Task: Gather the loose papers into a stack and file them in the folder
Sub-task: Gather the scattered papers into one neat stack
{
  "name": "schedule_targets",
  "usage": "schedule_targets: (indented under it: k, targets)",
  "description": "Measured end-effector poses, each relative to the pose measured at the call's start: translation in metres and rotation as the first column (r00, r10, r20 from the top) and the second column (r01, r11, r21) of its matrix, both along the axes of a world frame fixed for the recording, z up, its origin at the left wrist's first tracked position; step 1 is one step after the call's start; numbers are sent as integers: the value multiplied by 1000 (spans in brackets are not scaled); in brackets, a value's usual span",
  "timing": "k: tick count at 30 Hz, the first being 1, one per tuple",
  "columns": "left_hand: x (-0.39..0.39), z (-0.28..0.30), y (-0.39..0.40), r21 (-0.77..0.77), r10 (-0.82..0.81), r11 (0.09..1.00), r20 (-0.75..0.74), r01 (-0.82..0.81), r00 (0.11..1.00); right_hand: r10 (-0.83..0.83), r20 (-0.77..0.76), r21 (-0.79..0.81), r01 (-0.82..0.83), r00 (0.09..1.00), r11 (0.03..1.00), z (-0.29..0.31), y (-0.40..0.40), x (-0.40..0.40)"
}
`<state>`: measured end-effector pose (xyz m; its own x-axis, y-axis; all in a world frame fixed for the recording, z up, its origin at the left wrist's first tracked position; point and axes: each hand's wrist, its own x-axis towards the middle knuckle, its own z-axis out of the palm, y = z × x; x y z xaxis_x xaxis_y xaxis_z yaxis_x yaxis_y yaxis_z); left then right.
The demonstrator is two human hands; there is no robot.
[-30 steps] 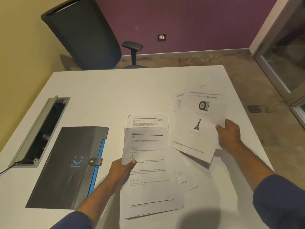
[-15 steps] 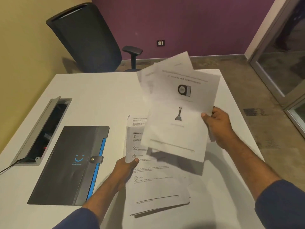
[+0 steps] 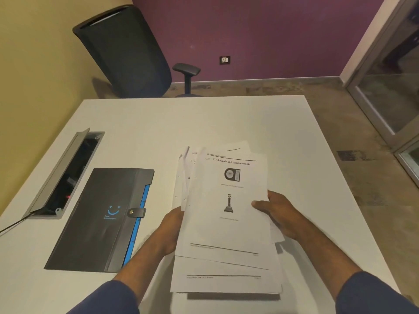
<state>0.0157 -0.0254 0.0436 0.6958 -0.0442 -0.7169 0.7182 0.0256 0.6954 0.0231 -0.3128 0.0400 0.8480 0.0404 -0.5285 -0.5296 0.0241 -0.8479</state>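
Note:
Several white printed papers (image 3: 226,225) form a loose, uneven stack in front of me, a sheet headed "2.7 Awards and Achievements" on top. My left hand (image 3: 171,227) holds the stack's left edge, its fingers hidden under the sheets. At the right edge my right hand (image 3: 277,214) grips the papers, thumb on top. The dark grey folder (image 3: 102,220) with a blue edge and a snap strap lies shut on the white table (image 3: 226,123), left of the papers.
A grey cable hatch (image 3: 65,173) stands open in the table at the far left. A black office chair (image 3: 127,53) stands behind the table. The table's right edge drops to the floor, with a glass door (image 3: 390,87) beyond.
My right hand has brought its raised sheets down and left onto the papers held by my left hand. Both hands now hold one combined stack.

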Motion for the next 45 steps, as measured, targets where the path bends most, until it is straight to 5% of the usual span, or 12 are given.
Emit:
schedule_targets:
  k: [2, 6, 10, 18, 27, 34, 39, 45]
  targets:
    - [-1, 6, -2, 19, 33, 999, 21, -33, 999, 25, -8, 47, -24, 1000, 999, 3, 3, -2]
    - [3, 17, -2, -242, 48, 970, 93, -24, 994, 26, 37, 39, -28, 999, 999, 12, 7, -1]
    - [10, 29, -4, -65, -110, 989, 293, 135, 950, 48, 129, 33, -53, 991, 998, 30, 16, 5]
    - [29, 58, 6, 68, -149, 988, 638, 138, 756, -27, 411, -116, 81, 911, 990, 75, 24, 14]
    - [29, 72, 16, 169, -232, 972, 640, 160, 733, 170, 521, -110, -132, 836, 985, 82, 23, 6]
    - [27, 84, 15, 177, -215, 976, 713, 126, 668, 197, 517, -188, -114, 833, 976, 82, 17, 11]
    - [29, 80, 21, 22, -155, 979, 719, 201, 677, 203, 558, -161, -135, 805, 978, 76, 11, 9]
    - [25, 66, 9, 165, -193, 981, 736, 105, 649, 228, 572, -211, -127, 788, 969, 61, 18, 8]
